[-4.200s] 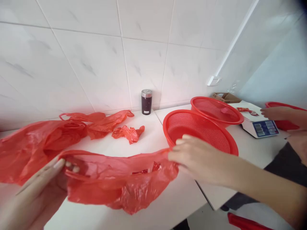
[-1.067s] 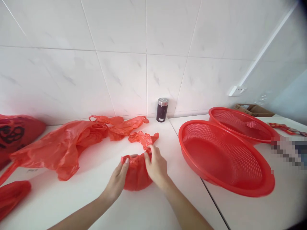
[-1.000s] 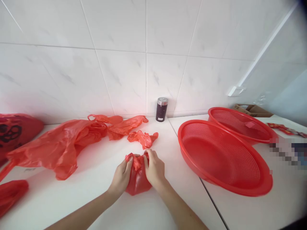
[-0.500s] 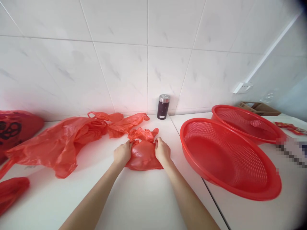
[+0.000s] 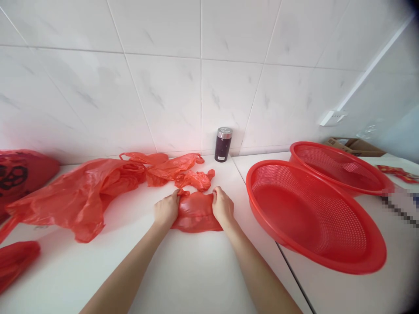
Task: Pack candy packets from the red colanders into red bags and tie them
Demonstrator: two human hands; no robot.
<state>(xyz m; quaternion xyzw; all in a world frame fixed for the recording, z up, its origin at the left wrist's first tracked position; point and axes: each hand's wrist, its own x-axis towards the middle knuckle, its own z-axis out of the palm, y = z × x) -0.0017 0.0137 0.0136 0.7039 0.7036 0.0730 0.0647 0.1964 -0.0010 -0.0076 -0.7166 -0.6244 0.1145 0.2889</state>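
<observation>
A small red plastic bag lies on the white table in front of me, puffed up a little, with its lower edge toward me. My left hand pinches its upper left corner. At the upper right corner, my right hand grips the same bag between thumb and fingers. Just behind it lies a crumpled red plastic bag. Whether the bag between my hands holds anything cannot be made out.
More red bags spread over the left side, with a printed red bag at the far left. A dark tumbler stands by the tiled wall. On the right are two red plastic baskets and a cardboard box.
The bag between my hands has flattened slightly, and its top edge now shows apart from the crumpled bag behind. Both hands keep their grip in nearly the same place.
</observation>
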